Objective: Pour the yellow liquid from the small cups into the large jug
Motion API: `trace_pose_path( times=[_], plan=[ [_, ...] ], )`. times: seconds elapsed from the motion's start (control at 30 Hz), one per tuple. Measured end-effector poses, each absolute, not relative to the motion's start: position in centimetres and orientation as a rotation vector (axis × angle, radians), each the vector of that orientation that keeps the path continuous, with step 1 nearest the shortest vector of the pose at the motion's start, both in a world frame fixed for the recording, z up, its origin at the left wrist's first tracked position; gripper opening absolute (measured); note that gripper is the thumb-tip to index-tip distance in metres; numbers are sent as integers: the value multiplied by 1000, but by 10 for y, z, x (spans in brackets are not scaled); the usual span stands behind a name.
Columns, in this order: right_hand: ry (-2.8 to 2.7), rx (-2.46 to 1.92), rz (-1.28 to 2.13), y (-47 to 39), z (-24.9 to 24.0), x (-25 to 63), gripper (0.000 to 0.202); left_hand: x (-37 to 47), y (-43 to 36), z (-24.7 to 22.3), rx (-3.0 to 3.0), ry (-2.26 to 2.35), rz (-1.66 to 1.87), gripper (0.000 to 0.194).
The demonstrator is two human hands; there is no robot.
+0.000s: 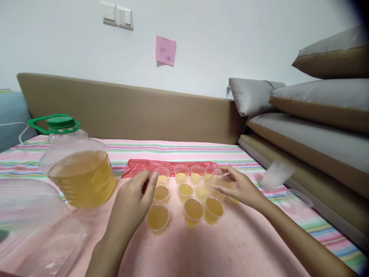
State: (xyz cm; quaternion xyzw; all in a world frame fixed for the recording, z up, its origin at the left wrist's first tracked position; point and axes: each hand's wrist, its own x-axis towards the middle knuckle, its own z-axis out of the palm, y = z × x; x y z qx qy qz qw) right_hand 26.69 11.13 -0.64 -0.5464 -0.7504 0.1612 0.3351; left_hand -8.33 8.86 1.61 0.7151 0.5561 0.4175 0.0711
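Note:
Several small clear plastic cups of yellow liquid stand in uneven rows on the pink striped cloth. My left hand (pixel 137 196) is closed at the left of the group, thumb tip at the rim of a back-left plastic cup (pixel 162 177); its other fingertips are hidden. Between thumb and fingers, my right hand (pixel 239 186) grips a clear plastic cup (pixel 213 175) at the back right, overlapping the cups behind it. Closer to me are a front-left cup (pixel 158 217), a middle cup (pixel 193 209) and a right cup (pixel 214 207), all holding liquid.
A big clear jug (pixel 82 177) with a green cap and handle holds yellow liquid at left. Before it lies a clear plastic container (pixel 37 227). Red plastic (pixel 138 167) lies behind the cups. Stacked cups (pixel 277 176) and a clear lid (pixel 298 199) sit right, beside piled cushions (pixel 323 127).

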Motion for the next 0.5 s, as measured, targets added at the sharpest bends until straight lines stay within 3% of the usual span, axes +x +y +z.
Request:
trace_pose_path(
  times=[0.5],
  plan=[
    [-2134,-1437,339,115,0,259,56,-83,89,15,2183,1666,1272,44]
  ],
)
